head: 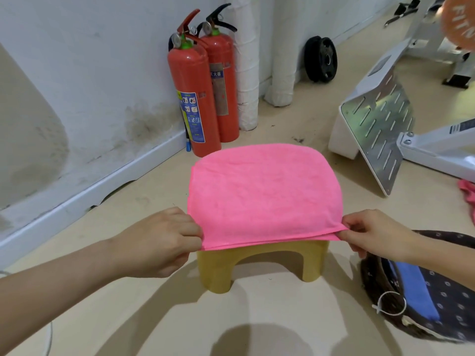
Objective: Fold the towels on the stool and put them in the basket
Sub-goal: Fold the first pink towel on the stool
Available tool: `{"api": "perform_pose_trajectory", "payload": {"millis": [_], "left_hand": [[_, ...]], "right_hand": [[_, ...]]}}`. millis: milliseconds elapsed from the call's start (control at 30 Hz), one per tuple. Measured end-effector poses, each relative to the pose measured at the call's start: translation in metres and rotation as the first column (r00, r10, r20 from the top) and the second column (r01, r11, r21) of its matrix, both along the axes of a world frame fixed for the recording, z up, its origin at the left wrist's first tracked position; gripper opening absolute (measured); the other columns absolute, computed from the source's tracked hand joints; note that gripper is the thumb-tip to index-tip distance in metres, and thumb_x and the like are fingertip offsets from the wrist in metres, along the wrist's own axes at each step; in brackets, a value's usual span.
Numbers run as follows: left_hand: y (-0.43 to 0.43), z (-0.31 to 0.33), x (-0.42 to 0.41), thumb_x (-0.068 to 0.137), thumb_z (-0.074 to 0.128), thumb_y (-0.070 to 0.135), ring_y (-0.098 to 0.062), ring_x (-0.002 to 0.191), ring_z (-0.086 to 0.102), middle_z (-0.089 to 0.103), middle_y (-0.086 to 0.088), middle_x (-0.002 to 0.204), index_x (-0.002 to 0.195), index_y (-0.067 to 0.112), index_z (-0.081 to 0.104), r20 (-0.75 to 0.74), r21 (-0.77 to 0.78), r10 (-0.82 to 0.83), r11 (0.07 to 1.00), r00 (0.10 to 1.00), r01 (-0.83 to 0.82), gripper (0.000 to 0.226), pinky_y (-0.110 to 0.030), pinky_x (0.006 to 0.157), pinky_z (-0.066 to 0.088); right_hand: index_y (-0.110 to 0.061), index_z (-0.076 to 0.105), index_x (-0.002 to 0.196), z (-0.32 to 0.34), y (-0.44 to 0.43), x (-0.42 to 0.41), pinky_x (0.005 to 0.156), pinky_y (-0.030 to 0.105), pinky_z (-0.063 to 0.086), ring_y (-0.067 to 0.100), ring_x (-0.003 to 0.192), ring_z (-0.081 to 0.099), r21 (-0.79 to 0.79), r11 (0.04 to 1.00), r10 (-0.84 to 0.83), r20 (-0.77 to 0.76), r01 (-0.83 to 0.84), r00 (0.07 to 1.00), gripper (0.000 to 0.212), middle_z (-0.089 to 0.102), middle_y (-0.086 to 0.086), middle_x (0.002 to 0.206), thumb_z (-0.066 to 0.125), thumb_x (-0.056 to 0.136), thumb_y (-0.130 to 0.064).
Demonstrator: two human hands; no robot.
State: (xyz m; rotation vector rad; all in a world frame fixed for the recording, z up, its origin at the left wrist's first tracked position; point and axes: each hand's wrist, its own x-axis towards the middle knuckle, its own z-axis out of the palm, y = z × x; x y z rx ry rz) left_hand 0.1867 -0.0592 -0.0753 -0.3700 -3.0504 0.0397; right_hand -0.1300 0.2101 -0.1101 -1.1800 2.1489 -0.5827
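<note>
The left hand (pixel 164 242) is pinching the near left corner of one pink towel (pixel 262 194) in its grip. The towel, showing two layers at its near edge, is lying across the yellow stool (pixel 259 263) and hiding its top. The right hand (pixel 372 235) is pinching the near right corner. The basket (pixel 447 301), cut off at the right edge, is holding one blue towel (pixel 411 289), partly hidden.

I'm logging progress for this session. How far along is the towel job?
Done: a blue towel lies in the basket. In hand: the left hand and right hand pinch the near corners of the pink towel, which looks doubled over on the stool. Left: finish folding it and basket it; another pink cloth lies at the right edge.
</note>
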Motion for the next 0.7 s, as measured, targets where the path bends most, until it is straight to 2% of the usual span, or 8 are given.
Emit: {"api": "perform_pose_trajectory", "payload": {"millis": [133, 233, 333, 367, 433, 500, 600, 700], "left_hand": [[0.0, -0.001, 0.0, 0.065, 0.058, 0.01, -0.013, 0.078, 0.059, 0.064, 0.014, 0.086, 0.088, 0.029, 0.065, 0.12, 0.015, 0.013, 1.0, 0.993, -0.015, 0.031, -0.025, 0.071, 0.047], [0.001, -0.002, -0.003, 0.075, 0.052, 0.014, -0.012, 0.081, 0.06, 0.066, 0.013, 0.087, 0.088, 0.03, 0.066, 0.214, -0.041, 0.098, 0.995, 0.972, -0.091, 0.025, -0.027, 0.073, 0.05], [-0.001, 0.012, -0.012, 0.074, 0.046, 0.014, 0.004, 0.083, 0.06, 0.071, 0.019, 0.092, 0.088, 0.031, 0.072, 0.337, 0.139, 0.321, 0.913, 0.885, -0.384, 0.034, -0.013, 0.076, 0.044], [-0.003, 0.018, -0.018, 0.07, 0.045, 0.013, 0.008, 0.076, 0.059, 0.071, 0.021, 0.085, 0.081, 0.032, 0.073, 0.316, 0.236, 0.397, 0.847, 0.862, -0.477, 0.035, -0.01, 0.072, 0.043], [-0.016, 0.025, -0.031, 0.069, 0.046, 0.01, 0.001, 0.068, 0.061, 0.07, 0.018, 0.071, 0.067, 0.031, 0.07, 0.196, 0.469, 0.6, 0.637, 0.775, -0.612, 0.032, -0.018, 0.07, 0.049], [-0.037, 0.019, -0.046, 0.076, 0.048, 0.004, -0.012, 0.072, 0.063, 0.07, 0.009, 0.074, 0.069, 0.029, 0.066, 0.148, 0.614, 0.793, 0.394, 0.59, -0.684, 0.031, -0.031, 0.073, 0.052], [-0.061, 0.006, -0.064, 0.09, 0.045, 0.015, -0.021, 0.083, 0.062, 0.067, -0.003, 0.099, 0.092, 0.028, 0.061, 0.346, 0.699, 0.853, 0.044, 0.391, -0.713, 0.02, -0.037, 0.078, 0.052], [-0.069, -0.004, -0.08, 0.098, 0.037, 0.031, -0.02, 0.081, 0.058, 0.064, -0.008, 0.097, 0.114, 0.018, 0.054, 0.608, 0.655, 0.728, -0.235, 0.316, -0.718, 0.027, -0.036, 0.081, 0.049]], "right_hand": [[-0.013, 0.059, 0.071, 0.001, 0.0, -0.007, 0.051, 0.021, 0.042, 0.021, 0.063, 0.068, 0.164, 0.986, -0.067, 0.343, 0.01, 0.937, 0.035, 0.069, 0.01, 0.068, 0.073, 0.074, -0.045], [-0.017, 0.067, 0.084, 0.009, 0.001, -0.021, 0.057, 0.019, 0.044, 0.018, 0.075, 0.069, 0.307, 0.949, -0.055, 0.385, -0.072, 0.921, 0.038, 0.071, 0.006, 0.081, 0.081, 0.066, -0.047], [-0.016, 0.065, 0.104, 0.026, -0.013, -0.036, 0.064, 0.022, 0.046, 0.015, 0.079, 0.068, 0.313, 0.949, -0.135, 0.317, 0.031, 0.939, 0.025, 0.07, 0.004, 0.093, 0.072, 0.082, -0.026], [-0.015, 0.065, 0.106, 0.033, -0.021, -0.04, 0.066, 0.024, 0.046, 0.016, 0.08, 0.068, 0.26, 0.957, -0.202, 0.289, 0.126, 0.936, 0.018, 0.07, 0.006, 0.097, 0.065, 0.088, -0.021], [-0.012, 0.065, 0.105, 0.043, -0.039, -0.049, 0.069, 0.028, 0.046, 0.019, 0.083, 0.066, 0.125, 0.929, -0.371, 0.292, 0.349, 0.881, 0.02, 0.068, 0.009, 0.1, 0.056, 0.094, -0.026], [-0.011, 0.065, 0.103, 0.05, -0.061, -0.052, 0.069, 0.03, 0.045, 0.021, 0.083, 0.064, 0.048, 0.863, -0.489, 0.333, 0.503, 0.806, 0.032, 0.066, 0.009, 0.096, 0.052, 0.094, -0.039], [-0.017, 0.064, 0.093, 0.053, -0.093, -0.047, 0.07, 0.029, 0.044, 0.02, 0.08, 0.06, 0.016, 0.813, -0.546, 0.365, 0.582, 0.754, 0.034, 0.063, 0.004, 0.088, 0.051, 0.091, -0.048], [-0.018, 0.059, 0.087, 0.05, -0.123, -0.041, 0.066, 0.025, 0.041, 0.016, 0.07, 0.053, -0.017, 0.786, -0.567, 0.38, 0.618, 0.731, 0.028, 0.057, 0.001, 0.08, 0.054, 0.091, -0.045]]}}
